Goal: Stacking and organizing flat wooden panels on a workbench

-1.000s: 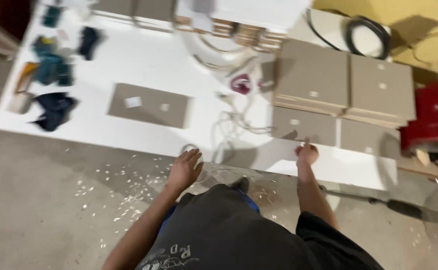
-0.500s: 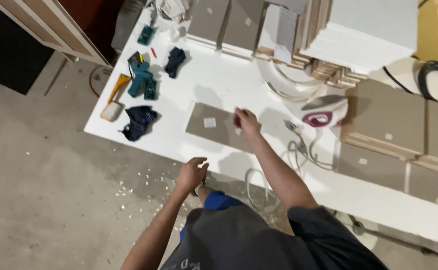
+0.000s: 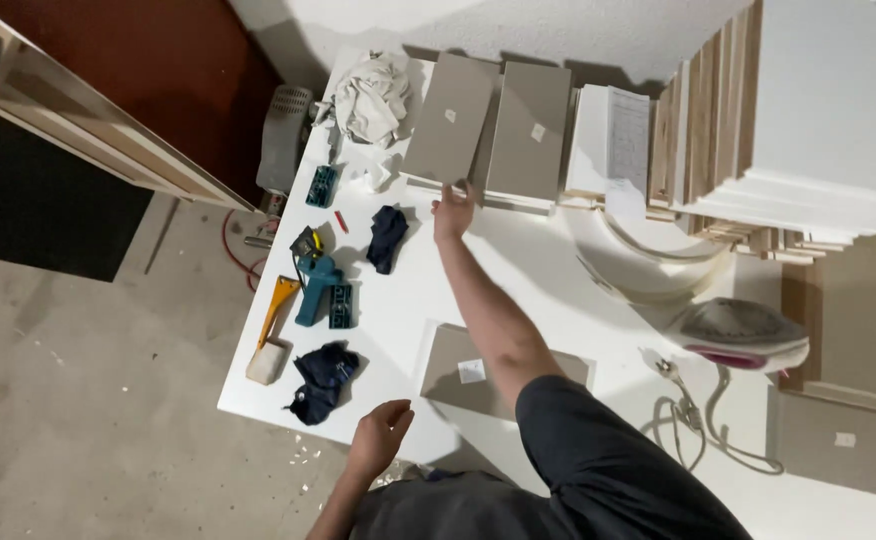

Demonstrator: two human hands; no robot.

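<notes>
My right hand (image 3: 453, 212) reaches far across the white table (image 3: 558, 270) and touches the near edge of a grey panel (image 3: 450, 118) lying at the back; whether it grips the panel I cannot tell. A second grey panel (image 3: 531, 130) lies beside it. My left hand (image 3: 380, 437) hovers, fingers loosely apart and holding nothing, at the table's front edge. Just right of that hand a smaller grey panel (image 3: 458, 365) with a white label lies flat, partly hidden by my right arm.
On the table's left lie a teal tool (image 3: 315, 287), dark gloves (image 3: 323, 378), a yellow-handled scraper (image 3: 273, 335) and a white rag (image 3: 373, 95). Stacked white boards (image 3: 818, 130) stand at the right, with an iron (image 3: 743, 335) and its cable. The floor lies to the left.
My right hand has left the small labelled panel and stretched to the far panels. The view has swung left and forward. My left hand stays near the table's front edge.
</notes>
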